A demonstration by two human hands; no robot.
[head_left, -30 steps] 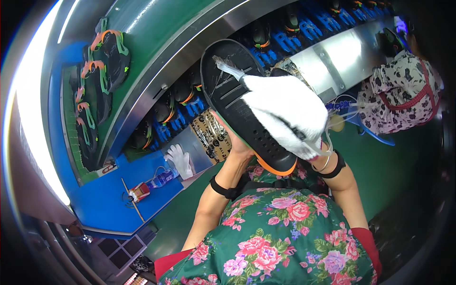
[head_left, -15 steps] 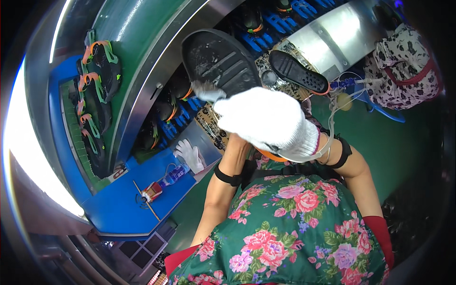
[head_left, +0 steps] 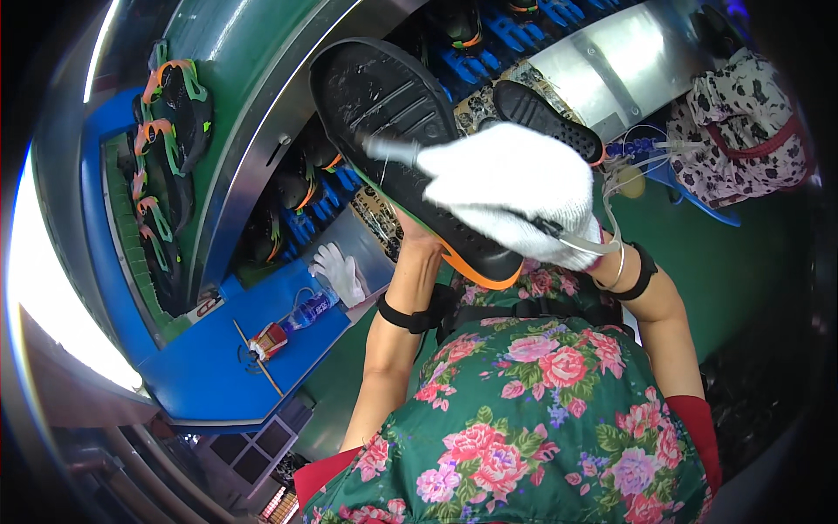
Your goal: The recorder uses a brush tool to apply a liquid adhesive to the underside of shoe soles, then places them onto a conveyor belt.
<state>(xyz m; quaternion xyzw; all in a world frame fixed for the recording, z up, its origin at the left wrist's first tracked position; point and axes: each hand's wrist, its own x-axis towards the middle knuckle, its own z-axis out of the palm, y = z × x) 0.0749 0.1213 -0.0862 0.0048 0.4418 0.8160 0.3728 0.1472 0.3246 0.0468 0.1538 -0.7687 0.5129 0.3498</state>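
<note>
A large black shoe sole [head_left: 371, 96] with an orange and green edge is tilted up before me, its ridged inner face towards me and wet-looking streaks on it. My bare left hand [head_left: 415, 229] grips it from underneath; most of its fingers are hidden behind the sole. My right hand [head_left: 515, 183], in a white knitted glove, is closed around a brush [head_left: 393, 150], whose tip lies over the middle of the sole, blurred by motion. A thin clear tube [head_left: 614, 205] runs by the gloved wrist. Another black sole [head_left: 546, 118] lies behind the glove.
Shoe uppers with orange and green straps [head_left: 166, 131] lie on the conveyor at left. A blue table [head_left: 201, 375] bears white gloves [head_left: 339, 272], a plastic bottle [head_left: 307, 312] and a red packet [head_left: 268, 341]. A metal plate [head_left: 602, 70] and patterned cloth bag [head_left: 738, 131] are at right.
The sole has tilted and shifted slightly left, showing its orange heel end. My gloved right hand has moved a little right and down, with the brush turned flatter across the sole.
</note>
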